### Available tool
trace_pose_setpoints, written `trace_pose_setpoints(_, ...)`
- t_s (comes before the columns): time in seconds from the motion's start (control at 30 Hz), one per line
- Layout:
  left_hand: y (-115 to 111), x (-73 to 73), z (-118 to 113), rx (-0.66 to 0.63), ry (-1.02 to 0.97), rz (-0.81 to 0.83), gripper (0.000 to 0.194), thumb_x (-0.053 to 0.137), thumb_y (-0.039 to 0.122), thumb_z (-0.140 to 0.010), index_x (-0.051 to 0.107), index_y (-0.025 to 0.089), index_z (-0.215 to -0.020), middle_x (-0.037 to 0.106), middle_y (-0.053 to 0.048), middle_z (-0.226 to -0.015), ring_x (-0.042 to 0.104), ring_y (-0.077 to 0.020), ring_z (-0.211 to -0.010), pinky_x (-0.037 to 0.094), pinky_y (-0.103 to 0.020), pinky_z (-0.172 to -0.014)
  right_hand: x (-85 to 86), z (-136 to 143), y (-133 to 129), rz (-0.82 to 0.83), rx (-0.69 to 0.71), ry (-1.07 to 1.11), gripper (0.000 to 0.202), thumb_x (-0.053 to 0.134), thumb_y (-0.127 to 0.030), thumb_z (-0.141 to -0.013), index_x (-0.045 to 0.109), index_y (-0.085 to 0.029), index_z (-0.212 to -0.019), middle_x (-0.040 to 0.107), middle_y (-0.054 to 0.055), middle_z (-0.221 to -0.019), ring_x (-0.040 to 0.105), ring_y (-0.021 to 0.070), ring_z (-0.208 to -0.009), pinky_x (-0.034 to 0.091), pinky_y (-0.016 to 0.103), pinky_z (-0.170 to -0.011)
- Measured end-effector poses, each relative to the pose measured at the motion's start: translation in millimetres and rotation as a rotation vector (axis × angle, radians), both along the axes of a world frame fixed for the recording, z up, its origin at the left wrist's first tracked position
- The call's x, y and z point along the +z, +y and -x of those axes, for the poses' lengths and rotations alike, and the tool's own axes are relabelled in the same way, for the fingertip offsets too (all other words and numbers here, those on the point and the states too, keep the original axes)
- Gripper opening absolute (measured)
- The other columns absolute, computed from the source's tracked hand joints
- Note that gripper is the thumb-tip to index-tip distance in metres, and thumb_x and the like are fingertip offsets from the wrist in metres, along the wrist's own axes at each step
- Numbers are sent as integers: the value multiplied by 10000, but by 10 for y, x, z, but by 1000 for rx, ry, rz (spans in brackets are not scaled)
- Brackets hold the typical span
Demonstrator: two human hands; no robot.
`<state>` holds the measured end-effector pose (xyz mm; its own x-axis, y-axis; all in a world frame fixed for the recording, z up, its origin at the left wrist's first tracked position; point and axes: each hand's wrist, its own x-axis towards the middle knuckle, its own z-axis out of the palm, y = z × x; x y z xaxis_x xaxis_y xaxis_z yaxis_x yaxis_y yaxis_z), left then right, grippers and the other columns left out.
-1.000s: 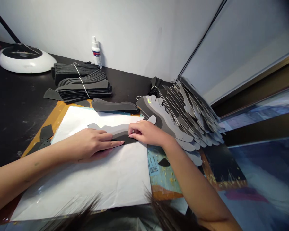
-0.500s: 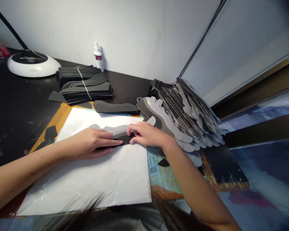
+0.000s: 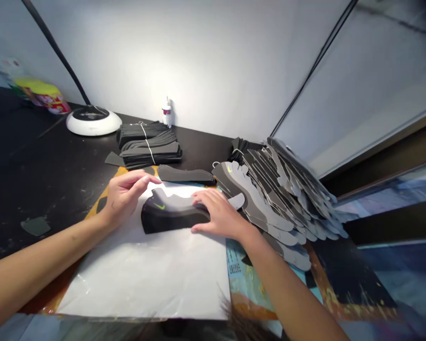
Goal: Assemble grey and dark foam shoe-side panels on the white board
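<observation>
- Black and grey, the curved flat panel with a yellow-green tick [image 3: 175, 220] lies on the white paper sheet [image 3: 145, 279], which reaches the near edge of the dark surface [image 3: 71, 175].
- Your right hand [image 3: 218, 213] is open, fingers spread at the panel's right end, thumb by its near edge; steady it there with light, even pressure so the thin piece should not skid or crease.
- Your left hand [image 3: 128, 192] is beside the panel's left end, fingers partly curled, index reaching out; whether they pinch anything, you cannot tell from here.
- Line up layers by their outer edges, and smooth from the middle outward.
- Mind your right forearm near the fanned grey-and-black pieces [image 3: 287, 203], towards the surface's right edge; a brush could shift them.
</observation>
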<state>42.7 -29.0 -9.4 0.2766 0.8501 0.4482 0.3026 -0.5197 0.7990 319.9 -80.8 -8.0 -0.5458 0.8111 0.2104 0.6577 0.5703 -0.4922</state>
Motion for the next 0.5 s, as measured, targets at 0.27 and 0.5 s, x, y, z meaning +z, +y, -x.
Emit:
trace_pose_setpoints(0.27, 203, -147, -117, -61, -283, 294, 431, 396, 499, -998, 616, 135, -1071, 508, -10, -731, 490, -165, -674, 457, -294, -638, 27, 82, 10, -123, -523, 474, 253, 757, -324, -816, 580, -246, -979, 685, 32, -952, 640, 209, -812, 510, 354, -775)
trace_pose_setpoints(0.5, -76, -84, -256, -310, 49, 441, 408, 698, 547, -804, 633, 145, -840, 587, -22, -758, 507, -173, -717, 412, -264, -658, -124, 272, 112, 228, -489, 810, 296, 694, -433, -808, 593, -218, -985, 668, 46, -994, 653, 211, -881, 523, 352, -810)
